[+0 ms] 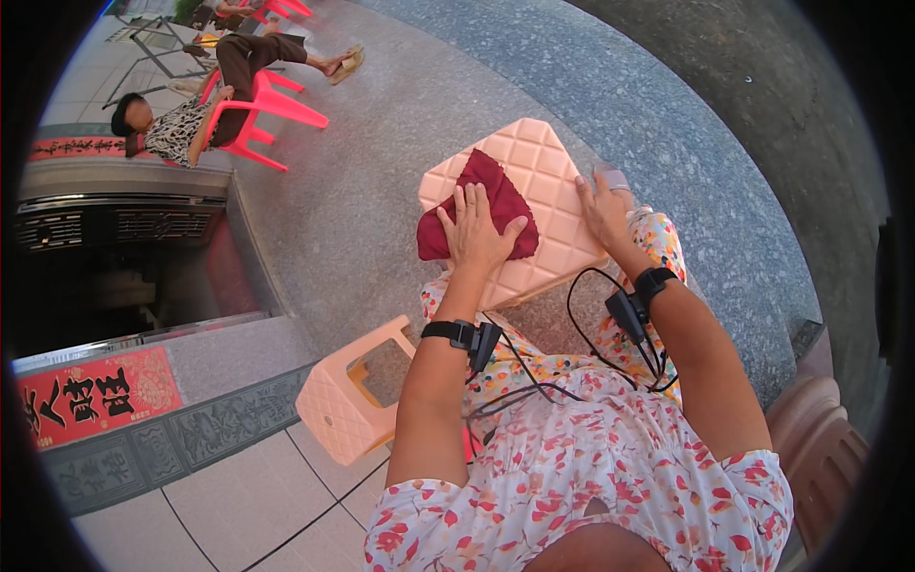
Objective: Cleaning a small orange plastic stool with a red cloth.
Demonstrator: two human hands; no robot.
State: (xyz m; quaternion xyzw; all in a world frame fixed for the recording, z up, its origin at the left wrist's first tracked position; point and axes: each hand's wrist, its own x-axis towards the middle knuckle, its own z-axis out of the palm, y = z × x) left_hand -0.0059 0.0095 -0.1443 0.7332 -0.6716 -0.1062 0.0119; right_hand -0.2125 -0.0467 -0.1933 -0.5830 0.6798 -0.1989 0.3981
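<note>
In front of me is a pale pink plastic stool (532,161), its quilted seat facing up. A dark red cloth (493,175) lies bunched on the left part of the seat. My left hand (475,229) rests flat on this cloth, thumb spread, fingers slightly apart. My right hand (606,214) holds the seat's right edge; some of its fingertips are hidden there. Straps with small black devices are on both wrists.
A second pink stool (350,407) stands on the left, by the wall. Farther off, a person sits on a red plastic chair (264,107). Black cables (529,390) hang between my arms. A doorway (121,264) opens at left; a ridged pot (815,443) stands at right.
</note>
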